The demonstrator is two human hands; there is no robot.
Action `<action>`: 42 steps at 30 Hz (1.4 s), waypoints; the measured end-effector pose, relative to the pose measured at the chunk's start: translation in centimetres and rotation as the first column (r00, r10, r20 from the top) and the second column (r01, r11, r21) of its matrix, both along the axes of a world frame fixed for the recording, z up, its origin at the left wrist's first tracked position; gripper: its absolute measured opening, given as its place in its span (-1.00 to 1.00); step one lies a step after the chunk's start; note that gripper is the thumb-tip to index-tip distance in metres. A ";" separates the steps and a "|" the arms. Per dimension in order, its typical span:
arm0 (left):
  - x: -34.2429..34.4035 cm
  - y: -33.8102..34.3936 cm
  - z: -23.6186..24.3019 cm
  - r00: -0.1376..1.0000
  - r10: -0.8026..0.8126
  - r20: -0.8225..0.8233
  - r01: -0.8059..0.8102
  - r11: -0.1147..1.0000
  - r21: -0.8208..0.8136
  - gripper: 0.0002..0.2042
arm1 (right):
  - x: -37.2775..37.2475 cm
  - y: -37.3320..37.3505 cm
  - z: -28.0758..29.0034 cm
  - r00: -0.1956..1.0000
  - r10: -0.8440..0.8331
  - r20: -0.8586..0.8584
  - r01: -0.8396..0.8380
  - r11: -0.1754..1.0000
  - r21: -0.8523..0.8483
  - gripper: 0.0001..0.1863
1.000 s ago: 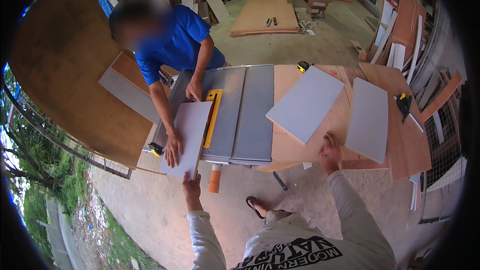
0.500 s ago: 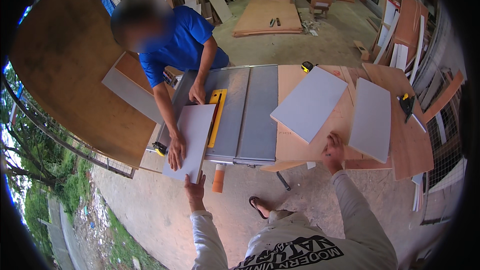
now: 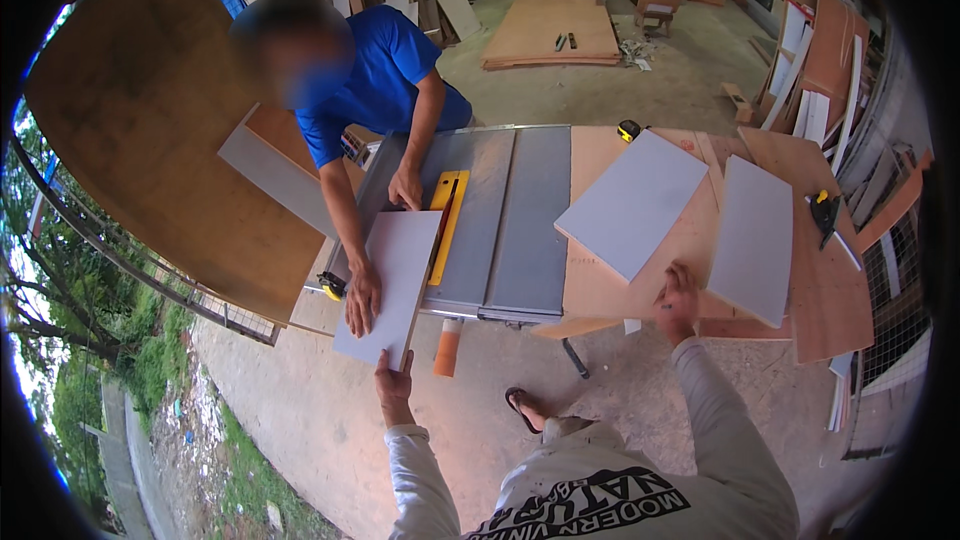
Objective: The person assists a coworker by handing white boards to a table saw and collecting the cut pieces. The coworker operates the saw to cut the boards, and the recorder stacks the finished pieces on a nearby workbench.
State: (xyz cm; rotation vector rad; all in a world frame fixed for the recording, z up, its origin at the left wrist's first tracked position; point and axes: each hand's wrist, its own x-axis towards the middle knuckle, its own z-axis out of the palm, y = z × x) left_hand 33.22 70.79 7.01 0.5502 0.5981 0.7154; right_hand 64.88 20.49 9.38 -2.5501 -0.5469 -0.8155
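Note:
A white rectangular board (image 3: 405, 255) lies on the grey table saw (image 3: 530, 210), beside the slot of its yellow insert plate (image 3: 455, 202). My left hand (image 3: 394, 387) grips the board's near end, thumb on top and the other fingers partly hidden beneath. A co-worker in a blue shirt presses one hand (image 3: 363, 302) flat on that board and keeps the other hand (image 3: 405, 185) by its far end. On the plywood to the right, my right hand (image 3: 679, 302) rests with fingers apart, holding nothing. It is between two more white boards, a left one (image 3: 635, 202) and a right one (image 3: 752, 240).
A yellow-and-black tape measure (image 3: 628, 130) stands at the plywood's far edge. A black-and-yellow tool (image 3: 824, 212) lies at the far right, and another (image 3: 331, 285) sits at the saw's left edge. An orange pipe (image 3: 446, 350) hangs below. A large brown panel (image 3: 150, 140) leans at left.
The whole view has shifted slightly. Against the yellow insert plate, the white board has slid a little toward me, with my left hand still on it. My right hand stays on the plywood.

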 end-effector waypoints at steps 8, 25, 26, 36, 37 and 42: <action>-4.5 -1.8 -0.7 0.989 0.148 -0.006 -0.148 0.988 0.043 -0.65 | 0.1 0.1 0.0 0.999 0.008 -0.054 -0.008 1.000 0.008 -0.62; -18.1 -14.6 6.2 0.954 0.299 -0.023 -0.285 0.928 0.239 -0.56 | 0.1 -0.1 0.3 0.999 0.025 -0.032 -0.026 0.999 -0.042 -0.60; -17.1 -14.8 6.6 0.955 0.296 -0.019 -0.280 0.921 0.273 -0.57 | 0.2 -0.1 0.3 0.999 0.026 -0.044 -0.028 0.999 -0.043 -0.60; -1.0 -5.1 20.4 0.944 0.034 -0.328 0.177 0.787 0.591 -0.65 | 0.2 0.1 0.0 0.999 -0.013 -0.034 0.012 0.999 -0.039 -0.59; 3.1 -5.4 23.3 0.924 -0.061 -0.378 0.296 0.739 0.605 -0.64 | 0.3 -0.5 -0.2 0.999 -0.029 -0.031 0.028 0.999 -0.038 -0.59; 13.4 -3.5 31.4 0.852 -0.170 -0.495 0.509 0.489 0.709 -0.62 | 0.5 -0.1 -0.9 1.000 0.021 -0.010 -0.021 1.000 0.022 -0.59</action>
